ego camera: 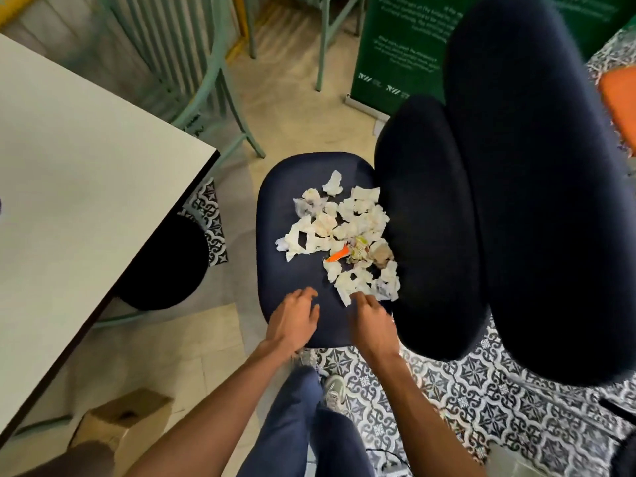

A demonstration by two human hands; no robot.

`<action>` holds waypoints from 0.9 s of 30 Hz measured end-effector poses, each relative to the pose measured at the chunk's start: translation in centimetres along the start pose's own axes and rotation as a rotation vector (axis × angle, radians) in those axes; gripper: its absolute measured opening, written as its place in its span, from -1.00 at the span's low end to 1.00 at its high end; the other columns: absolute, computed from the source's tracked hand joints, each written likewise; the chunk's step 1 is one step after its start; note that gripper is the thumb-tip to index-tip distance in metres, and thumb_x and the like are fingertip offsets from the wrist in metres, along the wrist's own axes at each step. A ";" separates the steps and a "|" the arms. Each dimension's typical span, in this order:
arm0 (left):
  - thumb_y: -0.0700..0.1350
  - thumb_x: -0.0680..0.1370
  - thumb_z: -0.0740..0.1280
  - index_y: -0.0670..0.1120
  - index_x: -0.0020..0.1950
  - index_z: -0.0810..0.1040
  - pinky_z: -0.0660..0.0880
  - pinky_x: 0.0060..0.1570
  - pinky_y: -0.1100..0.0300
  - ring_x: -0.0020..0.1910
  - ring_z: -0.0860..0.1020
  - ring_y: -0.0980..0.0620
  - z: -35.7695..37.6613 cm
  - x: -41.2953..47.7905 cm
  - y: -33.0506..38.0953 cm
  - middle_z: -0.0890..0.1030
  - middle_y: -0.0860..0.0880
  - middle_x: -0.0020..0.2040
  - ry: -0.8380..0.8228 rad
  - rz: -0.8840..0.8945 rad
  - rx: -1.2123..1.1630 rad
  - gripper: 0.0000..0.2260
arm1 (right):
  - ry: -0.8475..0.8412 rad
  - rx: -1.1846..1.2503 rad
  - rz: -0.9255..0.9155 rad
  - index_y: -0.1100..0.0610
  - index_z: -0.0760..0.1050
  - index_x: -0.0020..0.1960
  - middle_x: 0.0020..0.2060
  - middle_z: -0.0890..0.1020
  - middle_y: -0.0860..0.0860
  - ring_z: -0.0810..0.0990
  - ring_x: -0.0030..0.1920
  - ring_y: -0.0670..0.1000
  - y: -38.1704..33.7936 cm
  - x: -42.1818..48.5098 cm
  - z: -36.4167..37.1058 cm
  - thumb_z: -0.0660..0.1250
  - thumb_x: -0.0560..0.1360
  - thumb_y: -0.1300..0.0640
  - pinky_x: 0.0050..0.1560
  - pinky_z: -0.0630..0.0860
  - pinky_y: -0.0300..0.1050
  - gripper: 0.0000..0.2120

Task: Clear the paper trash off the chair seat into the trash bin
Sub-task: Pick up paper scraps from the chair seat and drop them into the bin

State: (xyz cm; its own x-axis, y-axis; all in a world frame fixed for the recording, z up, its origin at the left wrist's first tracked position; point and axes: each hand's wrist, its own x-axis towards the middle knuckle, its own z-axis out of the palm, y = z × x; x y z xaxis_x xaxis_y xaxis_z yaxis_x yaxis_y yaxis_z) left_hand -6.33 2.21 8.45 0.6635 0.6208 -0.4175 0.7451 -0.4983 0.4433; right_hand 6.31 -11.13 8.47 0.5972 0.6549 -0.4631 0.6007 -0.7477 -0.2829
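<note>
On the dark blue chair seat [296,187], the paper trash [344,228] lies as a loose spread of torn white scraps. It is concentrated on the right half and runs up against the backrest cushion [426,218]. An orange scrap [335,255] and a brown crumple [382,253] sit in its nearer part. The seat's left and near margins are bare fabric. The left hand [292,321] hovers over the bare near margin, fingers loosely curled, holding nothing. The right hand [370,323] is at the pile's near edge, fingertips down at the closest scrap; whether it grasps one cannot be told. Off the seat's left edge, a strip of beige floor [241,215] separates it from the corner of a white table [86,173], with a black round object [165,270] under that corner. A cardboard box [127,418] stands on the floor at near left. Patterned tiles [481,390] lie near right; mint-green chairs [213,80] and a green banner [395,46] stand beyond the far edge.
</note>
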 end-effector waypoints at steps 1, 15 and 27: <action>0.00 0.64 0.31 0.02 0.29 0.52 0.63 0.04 0.00 0.12 0.64 -0.02 0.3 1.3 0.1 0.65 0.03 0.17 -0.018 -0.003 0.005 -0.76 | -0.016 0.006 0.017 0.08 0.44 0.35 0.25 0.58 0.08 0.67 0.10 0.26 0.1 1.0 0.3 0.26 0.66 0.16 -0.07 0.56 0.11 -0.73; 0.10 0.57 0.42 -0.09 0.25 0.49 0.48 0.09 0.06 0.24 0.54 -0.18 10.6 16.5 -2.0 0.57 -0.14 0.22 -0.182 -0.499 -0.305 -0.63 | -0.148 0.023 0.033 -0.12 0.29 0.52 0.58 0.27 0.07 0.58 0.29 0.29 3.5 12.5 10.7 0.31 0.64 0.15 0.07 0.63 0.21 -0.50; -0.16 0.54 0.46 -0.06 0.21 0.51 0.44 0.01 0.17 0.06 0.50 -0.07 15.8 20.7 -2.5 0.55 -0.18 0.23 -0.015 -0.595 -0.428 -0.72 | -0.124 -0.022 -0.055 -0.03 0.39 0.43 0.27 0.48 0.07 0.62 0.14 0.23 5.4 15.0 15.1 0.24 0.65 0.23 -0.04 0.62 0.14 -0.62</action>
State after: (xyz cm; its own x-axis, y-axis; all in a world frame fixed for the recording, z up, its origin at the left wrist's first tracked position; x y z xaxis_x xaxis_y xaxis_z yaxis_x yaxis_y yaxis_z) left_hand 6.54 6.74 -13.83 0.1582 0.7026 -0.6938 0.8901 0.2027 0.4082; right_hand 10.46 -7.02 -12.69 0.4936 0.6757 -0.5476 0.6435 -0.7072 -0.2927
